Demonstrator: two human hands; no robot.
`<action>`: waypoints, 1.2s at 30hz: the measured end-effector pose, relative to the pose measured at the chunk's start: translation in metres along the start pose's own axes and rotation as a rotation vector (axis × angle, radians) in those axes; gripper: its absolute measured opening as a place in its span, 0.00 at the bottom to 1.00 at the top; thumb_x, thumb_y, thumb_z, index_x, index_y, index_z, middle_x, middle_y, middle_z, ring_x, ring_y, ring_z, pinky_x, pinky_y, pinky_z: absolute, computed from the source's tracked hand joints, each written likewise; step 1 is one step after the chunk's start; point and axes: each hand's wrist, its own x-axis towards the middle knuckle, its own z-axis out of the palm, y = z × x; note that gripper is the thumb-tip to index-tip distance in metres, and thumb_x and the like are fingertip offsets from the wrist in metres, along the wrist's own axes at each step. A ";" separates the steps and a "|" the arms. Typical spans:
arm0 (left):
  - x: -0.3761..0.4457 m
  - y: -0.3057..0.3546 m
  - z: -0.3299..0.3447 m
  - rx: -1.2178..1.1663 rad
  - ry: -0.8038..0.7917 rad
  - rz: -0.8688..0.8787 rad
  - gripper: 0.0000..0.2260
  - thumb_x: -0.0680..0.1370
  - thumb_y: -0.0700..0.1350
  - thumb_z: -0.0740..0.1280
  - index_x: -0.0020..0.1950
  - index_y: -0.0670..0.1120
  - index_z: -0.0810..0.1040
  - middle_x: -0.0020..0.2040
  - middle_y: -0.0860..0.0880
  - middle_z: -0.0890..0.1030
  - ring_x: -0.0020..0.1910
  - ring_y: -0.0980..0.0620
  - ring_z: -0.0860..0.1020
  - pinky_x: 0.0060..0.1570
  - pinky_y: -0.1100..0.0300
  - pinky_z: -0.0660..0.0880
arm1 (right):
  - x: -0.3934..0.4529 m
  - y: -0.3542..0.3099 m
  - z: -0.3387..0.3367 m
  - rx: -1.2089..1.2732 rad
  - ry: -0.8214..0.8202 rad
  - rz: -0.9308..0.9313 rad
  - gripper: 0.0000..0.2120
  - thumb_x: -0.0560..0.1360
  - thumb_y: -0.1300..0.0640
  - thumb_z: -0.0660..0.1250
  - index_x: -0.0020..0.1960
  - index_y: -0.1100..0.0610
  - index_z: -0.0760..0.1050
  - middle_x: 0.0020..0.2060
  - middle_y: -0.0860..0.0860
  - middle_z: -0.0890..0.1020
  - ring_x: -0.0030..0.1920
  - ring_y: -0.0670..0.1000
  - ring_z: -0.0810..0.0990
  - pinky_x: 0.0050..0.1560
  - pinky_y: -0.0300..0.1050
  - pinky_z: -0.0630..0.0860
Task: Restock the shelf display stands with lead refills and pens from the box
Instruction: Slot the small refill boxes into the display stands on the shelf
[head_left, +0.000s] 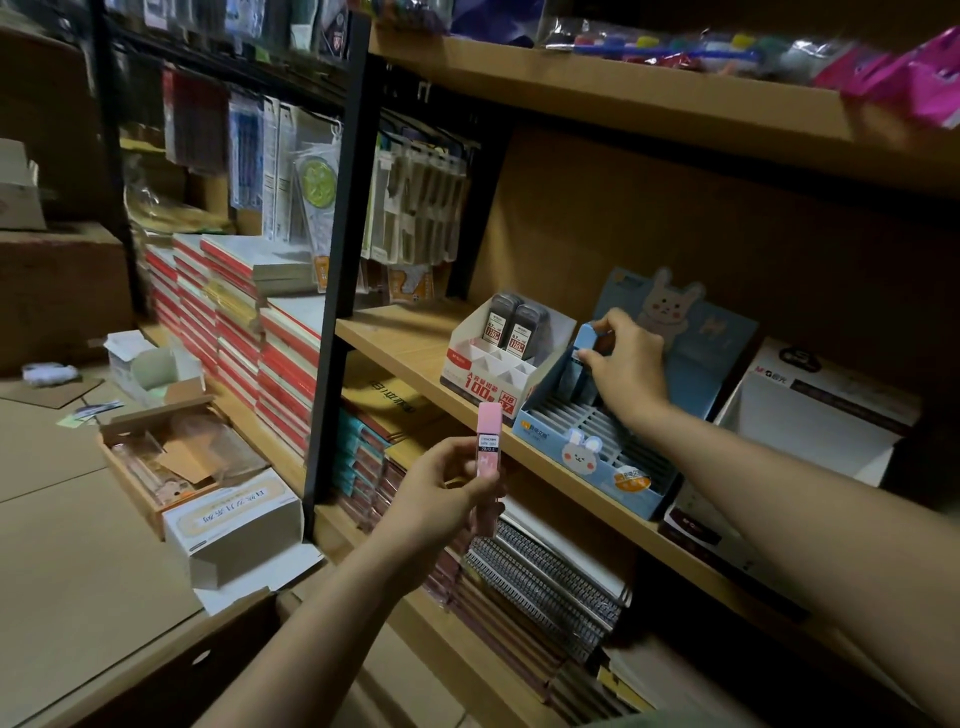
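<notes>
A dim stockroom is shown, its floor covered with flattened brown cardboard sheets (78, 545) on which an open cardboard box of stock (171, 462) is set. On the light wooden shelf board (395, 338) a blue slotted cardboard display stand printed with rabbits (587, 441) is placed just beside a white display stand (498, 364) holding grey lead refill cases. A blue lead refill case (586, 340) is pinched at the blue stand's back row by the right hand (631, 364). A pink rectangular lead refill case (488, 452) is held upright in front of the shelf edge — gripped between curled fingers and thumb of the left hand (447, 493).
</notes>
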 end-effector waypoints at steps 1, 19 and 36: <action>-0.001 0.001 0.001 -0.012 0.006 0.011 0.13 0.79 0.38 0.66 0.62 0.49 0.76 0.48 0.47 0.81 0.38 0.55 0.84 0.34 0.63 0.79 | 0.000 -0.001 -0.003 0.007 -0.013 0.007 0.12 0.73 0.60 0.74 0.55 0.57 0.77 0.44 0.52 0.80 0.47 0.52 0.79 0.44 0.43 0.75; -0.003 -0.001 0.032 0.527 -0.124 0.388 0.15 0.79 0.49 0.64 0.66 0.55 0.70 0.64 0.54 0.74 0.56 0.61 0.75 0.51 0.69 0.75 | -0.063 -0.027 -0.081 0.388 -0.313 0.016 0.13 0.72 0.63 0.73 0.50 0.49 0.75 0.49 0.50 0.81 0.47 0.51 0.84 0.49 0.49 0.83; 0.033 -0.022 0.034 1.240 -0.253 0.588 0.30 0.79 0.64 0.52 0.76 0.64 0.39 0.78 0.56 0.34 0.76 0.55 0.34 0.76 0.51 0.40 | 0.001 0.033 -0.069 -0.162 -0.051 -0.003 0.13 0.75 0.63 0.71 0.58 0.56 0.75 0.55 0.55 0.81 0.54 0.53 0.79 0.50 0.42 0.73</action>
